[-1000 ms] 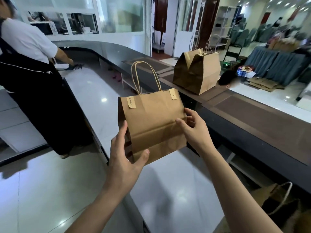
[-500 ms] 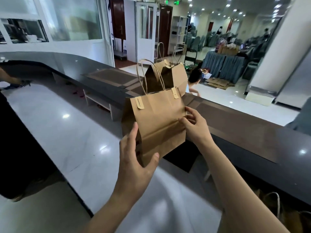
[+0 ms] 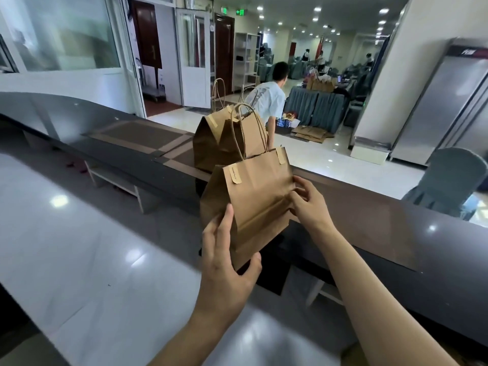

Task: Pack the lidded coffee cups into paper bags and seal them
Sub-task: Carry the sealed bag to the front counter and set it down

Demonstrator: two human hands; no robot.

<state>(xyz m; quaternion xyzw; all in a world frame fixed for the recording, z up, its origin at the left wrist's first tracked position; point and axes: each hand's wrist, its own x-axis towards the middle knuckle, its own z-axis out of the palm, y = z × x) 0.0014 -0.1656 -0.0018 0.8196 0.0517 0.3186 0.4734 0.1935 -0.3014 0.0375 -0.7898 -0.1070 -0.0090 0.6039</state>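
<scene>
while both hands [image 3: 227, 270] grip it, sealed paper bag [image 3: 258, 204] (contents hidden)

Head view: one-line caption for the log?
Both hands, left hand and right hand, hold a sealed paper bag above the counter.

Dark curved counter [image 3: 369, 233], glossy white floor [image 3: 311, 154], ceiling spotlights [image 3: 317, 9], white doors [image 3: 194, 62]

One head-worn wide-angle view looks forward and down, close over the counter [image 3: 369, 220].
</scene>
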